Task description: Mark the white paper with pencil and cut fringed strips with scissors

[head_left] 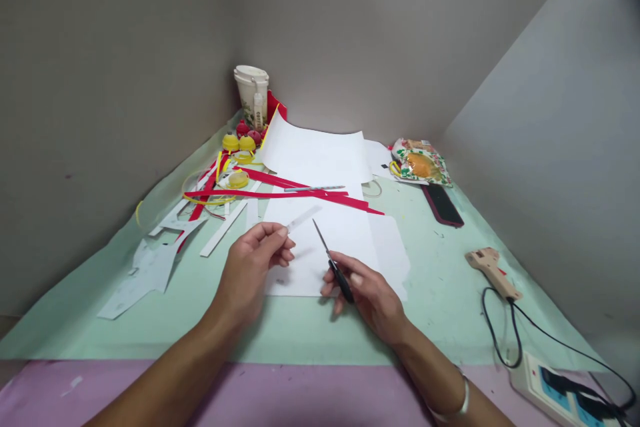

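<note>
Between thumb and fingers, my left hand (pixel 260 253) pinches a thin white paper strip (pixel 304 217) that points up and right. My right hand (pixel 367 290) holds black-handled scissors (pixel 340 279), blades aimed up and left toward the strip, apart from it. Both hands hover over white paper sheets (pixel 345 240) on the green tablecloth. Beyond them, long red strips (pixel 270 193) cross the sheets, with a patterned thin stick (pixel 315 188) lying among them.
Cut paper scraps (pixel 145 270) and yellow round pieces (pixel 239 179) lie at left. A lidded cup (pixel 253 93) stands at the back. On the right are a snack packet (pixel 420 163), a phone (pixel 443 205), a corded glue gun (pixel 493 270) and a power strip (pixel 545 387).
</note>
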The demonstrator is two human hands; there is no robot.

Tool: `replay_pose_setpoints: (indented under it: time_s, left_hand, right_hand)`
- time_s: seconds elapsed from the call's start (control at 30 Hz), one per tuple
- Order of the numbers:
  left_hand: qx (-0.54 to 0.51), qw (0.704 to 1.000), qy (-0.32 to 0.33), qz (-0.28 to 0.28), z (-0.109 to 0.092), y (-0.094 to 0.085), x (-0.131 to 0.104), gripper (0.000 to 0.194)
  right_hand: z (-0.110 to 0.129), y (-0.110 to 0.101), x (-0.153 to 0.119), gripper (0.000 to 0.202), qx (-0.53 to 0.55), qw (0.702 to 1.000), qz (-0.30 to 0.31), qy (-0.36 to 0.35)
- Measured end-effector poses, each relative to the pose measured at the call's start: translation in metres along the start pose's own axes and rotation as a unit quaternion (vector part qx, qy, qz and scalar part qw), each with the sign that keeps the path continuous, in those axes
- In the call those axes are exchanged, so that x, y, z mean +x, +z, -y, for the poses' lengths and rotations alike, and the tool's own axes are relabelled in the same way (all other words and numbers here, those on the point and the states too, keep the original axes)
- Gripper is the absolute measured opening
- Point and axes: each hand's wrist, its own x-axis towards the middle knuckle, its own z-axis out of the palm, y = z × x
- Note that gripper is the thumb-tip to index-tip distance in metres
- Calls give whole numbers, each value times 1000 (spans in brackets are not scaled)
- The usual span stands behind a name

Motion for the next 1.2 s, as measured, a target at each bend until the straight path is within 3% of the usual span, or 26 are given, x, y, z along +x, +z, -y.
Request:
replay_pose_setpoints:
  time_s: [0.37, 1.2]
  left_hand:
    - [2, 1000, 10, -7, -2, 1, -2, 19]
    - [42, 999, 8, 25, 6, 4, -5, 21]
  right_hand:
    - [-1, 4, 0, 41, -83, 995, -44, 43]
    - [-5, 3, -1, 36, -107, 993, -31, 50]
